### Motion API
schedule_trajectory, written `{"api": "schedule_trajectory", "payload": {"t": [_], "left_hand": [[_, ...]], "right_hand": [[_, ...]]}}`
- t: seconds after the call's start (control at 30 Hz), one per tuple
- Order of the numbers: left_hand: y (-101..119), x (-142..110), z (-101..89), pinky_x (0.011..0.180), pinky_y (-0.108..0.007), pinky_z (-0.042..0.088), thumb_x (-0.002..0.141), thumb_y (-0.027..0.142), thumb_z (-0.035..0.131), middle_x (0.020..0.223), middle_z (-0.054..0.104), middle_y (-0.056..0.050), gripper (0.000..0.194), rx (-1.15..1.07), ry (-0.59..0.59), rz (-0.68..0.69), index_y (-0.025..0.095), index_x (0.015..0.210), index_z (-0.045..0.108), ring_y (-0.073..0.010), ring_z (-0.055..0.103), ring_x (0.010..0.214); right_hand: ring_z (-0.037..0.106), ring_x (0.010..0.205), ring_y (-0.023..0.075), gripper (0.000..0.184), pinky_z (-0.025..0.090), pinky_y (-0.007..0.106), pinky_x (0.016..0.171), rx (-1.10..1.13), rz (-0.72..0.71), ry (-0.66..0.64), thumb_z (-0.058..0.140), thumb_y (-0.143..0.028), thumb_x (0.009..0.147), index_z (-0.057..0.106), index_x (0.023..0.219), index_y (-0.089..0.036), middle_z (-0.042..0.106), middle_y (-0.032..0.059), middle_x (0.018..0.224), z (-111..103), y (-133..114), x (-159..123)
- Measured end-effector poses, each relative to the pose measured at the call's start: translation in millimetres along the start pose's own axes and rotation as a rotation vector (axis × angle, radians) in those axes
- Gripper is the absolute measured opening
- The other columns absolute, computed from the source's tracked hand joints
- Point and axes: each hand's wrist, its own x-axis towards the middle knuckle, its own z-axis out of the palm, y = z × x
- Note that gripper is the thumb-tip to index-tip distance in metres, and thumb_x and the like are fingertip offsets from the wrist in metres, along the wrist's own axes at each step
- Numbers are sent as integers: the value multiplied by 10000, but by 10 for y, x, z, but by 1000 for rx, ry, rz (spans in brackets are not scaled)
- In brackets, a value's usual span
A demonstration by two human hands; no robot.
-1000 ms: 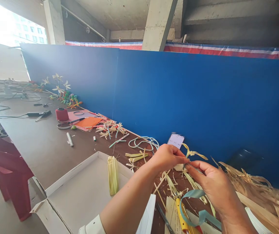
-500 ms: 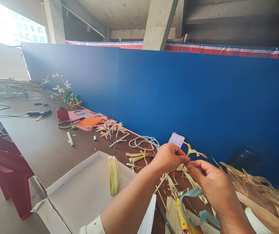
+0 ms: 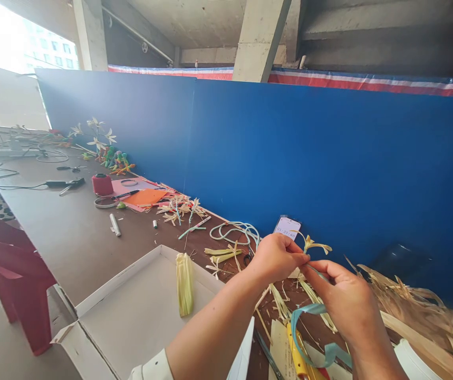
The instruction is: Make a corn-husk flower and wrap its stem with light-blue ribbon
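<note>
My left hand [image 3: 279, 258] pinches the flower [image 3: 310, 244] just under its petals; my right hand [image 3: 347, 293], its fingertips meeting the left's, grips the teal tape [image 3: 309, 310]. The flower is up over the right of the table [image 3: 71, 237], near the phone [image 3: 287, 226]. Its petals are on and spread; my fingers cover the stem, so I cannot tell how much tape is on it. A long loop hangs loose below my right hand, so I judge that length unused. Farther left, two flowers [image 3: 194, 205] on blue stems look finished. Near left, the husk [image 3: 184, 285] in the box [image 3: 117, 295] seems whole.
</note>
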Motion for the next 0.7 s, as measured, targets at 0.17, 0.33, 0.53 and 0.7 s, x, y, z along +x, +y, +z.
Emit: {"api": "schedule_trajectory", "payload": {"t": [0.17, 0.33, 0.53, 0.7], "left_hand": [[-22, 19, -31, 570, -213, 354, 592, 425, 728, 697, 600, -4, 325, -146, -72, 5, 146, 754, 689, -84, 466, 614], [-61, 46, -90, 621, -222, 372, 598, 522, 717, 714, 598, -16, 516, -400, -275, -70, 124, 926, 711, -67, 423, 597], [-78, 58, -65, 629, -212, 379, 533, 439, 790, 704, 617, -7, 461, -469, -299, -53, 129, 866, 718, -62, 457, 613], [-88, 78, -61, 705, -242, 424, 507, 407, 804, 738, 645, -16, 431, -412, -231, -56, 138, 831, 717, -83, 518, 652]], "right_hand": [[618, 625, 202, 440, 450, 269, 563, 150, 80, -39, 636, -581, 682, 711, 915, -216, 681, 15, 658, 2, 51, 32], [655, 744, 243, 510, 488, 294, 635, 397, 105, -78, 671, -559, 664, 689, 1004, -180, 709, 69, 793, 29, 123, 38], [658, 737, 252, 474, 505, 330, 675, 493, 86, -151, 653, -543, 689, 691, 989, -177, 706, 76, 792, 28, 86, 10], [637, 672, 218, 448, 491, 296, 622, 512, 103, -148, 669, -530, 685, 690, 966, -182, 691, 55, 745, 37, 91, 17]]}}
